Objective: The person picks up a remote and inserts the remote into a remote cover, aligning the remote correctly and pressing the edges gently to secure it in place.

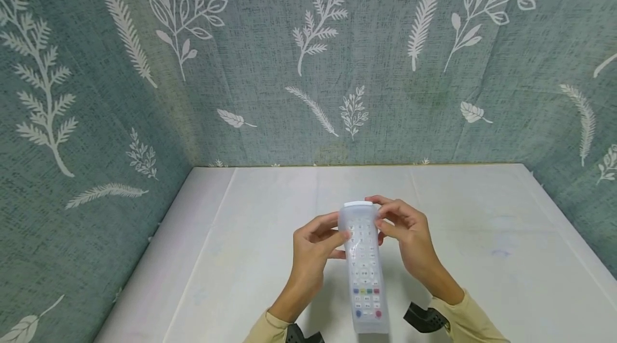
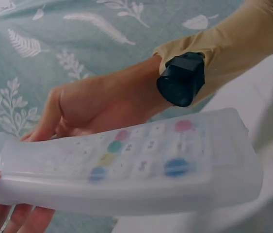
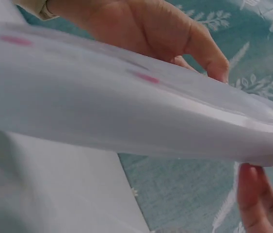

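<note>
A white remote control [image 1: 365,257] sits inside a translucent cover [image 1: 371,327], its button face toward me and several coloured buttons near the lower end. My left hand [image 1: 310,254] holds the covered remote from the left near its upper end, thumb on the front and fingers round the back. From the right, my right hand [image 1: 413,238] pinches the cover's upper side edge between thumb and fingers. The remote's white top end [image 1: 358,203] shows at the cover's mouth. In the left wrist view the cover [image 2: 233,160] extends past the buttons at the lower end.
A white table [image 1: 250,257] lies beneath both hands. Green leaf-patterned cloth [image 1: 270,37] hangs behind it and along both sides. Dark wrist cameras [image 1: 426,317] are strapped over the tan sleeves [image 1: 469,319].
</note>
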Demonstrator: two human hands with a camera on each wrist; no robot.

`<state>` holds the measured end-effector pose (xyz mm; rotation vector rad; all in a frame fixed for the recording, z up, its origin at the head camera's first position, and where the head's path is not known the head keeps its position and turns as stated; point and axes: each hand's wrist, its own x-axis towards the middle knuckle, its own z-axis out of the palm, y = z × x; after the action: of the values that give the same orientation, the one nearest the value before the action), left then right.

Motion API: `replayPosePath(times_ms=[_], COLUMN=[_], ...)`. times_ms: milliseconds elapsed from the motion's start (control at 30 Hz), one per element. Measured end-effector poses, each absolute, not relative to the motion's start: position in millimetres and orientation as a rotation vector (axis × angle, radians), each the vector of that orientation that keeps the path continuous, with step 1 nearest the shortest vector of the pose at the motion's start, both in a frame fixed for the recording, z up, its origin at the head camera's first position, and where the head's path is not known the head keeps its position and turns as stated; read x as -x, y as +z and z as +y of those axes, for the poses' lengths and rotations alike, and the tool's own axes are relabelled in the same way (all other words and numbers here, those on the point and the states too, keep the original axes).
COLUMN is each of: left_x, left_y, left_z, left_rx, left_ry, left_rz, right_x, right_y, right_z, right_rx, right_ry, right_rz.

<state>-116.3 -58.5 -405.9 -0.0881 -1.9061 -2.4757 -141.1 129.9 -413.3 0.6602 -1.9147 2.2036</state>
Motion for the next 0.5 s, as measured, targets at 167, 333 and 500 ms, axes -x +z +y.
replayPosePath(times_ms=[167,333,500], left_x=[115.1,113.6,112.4], left_y=[-407.8,-408.9,-410.2], left_z=[-59.7,-60.8,-61.1], left_rx=[0.057,0.056,0.084], left_ry=[-2.494,-2.514,-2.547], left_rz=[-1.885,-1.853,-1.834], right_x=[141.5,141.0,143.5], right_y=[-413.8,-412.1,-410.0], right_z=[131.7,132.2,132.9], right_rx=[-0.858,-0.931,-0.986], right_ry=[2.29,2.279,2.34], right_rz=[-1.93,-2.03,-2.03])
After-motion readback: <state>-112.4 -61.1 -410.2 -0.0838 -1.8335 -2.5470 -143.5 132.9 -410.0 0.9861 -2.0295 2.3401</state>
